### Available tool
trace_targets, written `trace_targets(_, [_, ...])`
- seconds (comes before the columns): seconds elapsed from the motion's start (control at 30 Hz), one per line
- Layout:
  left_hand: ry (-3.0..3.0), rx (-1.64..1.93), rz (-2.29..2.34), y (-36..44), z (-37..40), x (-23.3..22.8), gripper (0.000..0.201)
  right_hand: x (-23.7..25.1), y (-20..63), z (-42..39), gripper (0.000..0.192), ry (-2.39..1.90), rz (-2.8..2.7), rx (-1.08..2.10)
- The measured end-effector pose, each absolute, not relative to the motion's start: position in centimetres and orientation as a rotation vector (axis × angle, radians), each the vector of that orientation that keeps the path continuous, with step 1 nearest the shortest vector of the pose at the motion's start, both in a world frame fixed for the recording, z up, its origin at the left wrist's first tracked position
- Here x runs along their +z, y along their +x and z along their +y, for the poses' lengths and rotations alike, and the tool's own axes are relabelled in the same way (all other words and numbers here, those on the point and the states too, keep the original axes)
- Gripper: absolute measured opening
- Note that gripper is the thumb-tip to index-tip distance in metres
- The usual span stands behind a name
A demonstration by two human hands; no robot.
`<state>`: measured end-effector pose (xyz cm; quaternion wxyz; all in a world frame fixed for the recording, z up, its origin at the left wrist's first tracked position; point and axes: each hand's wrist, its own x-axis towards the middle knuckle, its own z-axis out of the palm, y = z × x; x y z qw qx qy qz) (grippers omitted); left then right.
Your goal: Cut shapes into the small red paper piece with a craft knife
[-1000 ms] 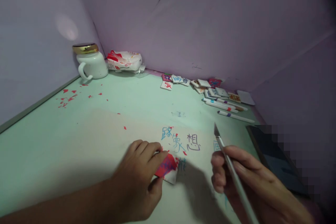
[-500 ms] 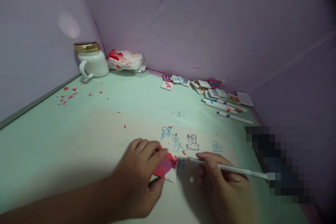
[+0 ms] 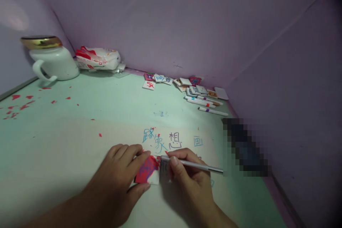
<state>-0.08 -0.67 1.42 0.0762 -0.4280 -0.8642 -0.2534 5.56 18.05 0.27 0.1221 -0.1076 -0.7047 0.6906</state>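
The left hand (image 3: 120,178) pins a red-and-white tile (image 3: 145,169) on the near middle of the table (image 3: 128,107), its fingers curled over the far left side and its thumb against the near edge, closed on the piece. The right hand (image 3: 191,180) pinches a slim silver craft knife (image 3: 200,166) close to its working end, thumb against fingers, with the tip at the tile's far right edge; whether the blade touches the red coating cannot be told.

Working well here seems to call for a low blade, short light strokes directed away from the left fingers, and firm pressure so that the tile does not turn.

The right hand's shadow (image 3: 171,194) falls just beside the tile and may make the edge harder to judge. Red scraps (image 3: 100,135) lie about the table and could get under the tile. Beyond the hands are handwritten characters (image 3: 175,140). Farther right sit marker pens (image 3: 213,111) and a cluster of other tiles (image 3: 201,90); at far left stand a white mug (image 3: 60,65) with a gold lid (image 3: 45,42) and a soft packet (image 3: 98,59). A pixelated dark object (image 3: 247,151) lies right of the knife, near its rear end.
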Motion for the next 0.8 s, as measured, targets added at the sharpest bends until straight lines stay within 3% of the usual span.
trace_targets(0.3, [-1.337, -0.638, -2.549, -1.1, -1.3, 0.6, 0.041, 1.1, 5.3, 17.7, 0.024, -0.275, -2.011, 2.004])
trace_targets(0.8, [-1.379, -0.542, -2.496, -1.9, -2.0, -0.9, 0.045, 1.9, 5.3, 17.5, 0.012, -0.261, -2.172, 1.749])
